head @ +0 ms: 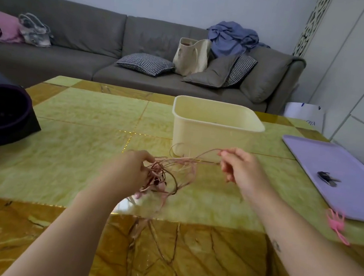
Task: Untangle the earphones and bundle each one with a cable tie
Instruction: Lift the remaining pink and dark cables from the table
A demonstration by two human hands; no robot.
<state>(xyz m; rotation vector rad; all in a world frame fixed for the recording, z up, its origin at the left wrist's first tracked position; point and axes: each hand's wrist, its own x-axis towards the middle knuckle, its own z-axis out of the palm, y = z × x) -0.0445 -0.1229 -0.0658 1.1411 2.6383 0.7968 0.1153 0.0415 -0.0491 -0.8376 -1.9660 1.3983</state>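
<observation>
— While the tangled earphones (159,177) hang over the table (68,164), what do you see?
— I see the left hand (129,172) gripping the knot, fingers curled; the right hand (241,166) pinches one strand, stretched taut in front of the tub (212,128).

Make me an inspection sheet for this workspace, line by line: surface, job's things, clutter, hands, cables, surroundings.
Surface: glossy green and amber marble-patterned table.
Job's things: tangled pink earphones held above the table; pink cable ties, blurred, on the table beside the lilac tray.
Clutter: cream bin; small dark object on the tray; dark round container at the left.
Hands: left hand grips the tangle; right hand pinches a strand stretched to the right.
Cables: earphone cords only, knotted, loose ends hanging down.
Surroundings: grey sofa with cushions, bags and blue cloth.
</observation>
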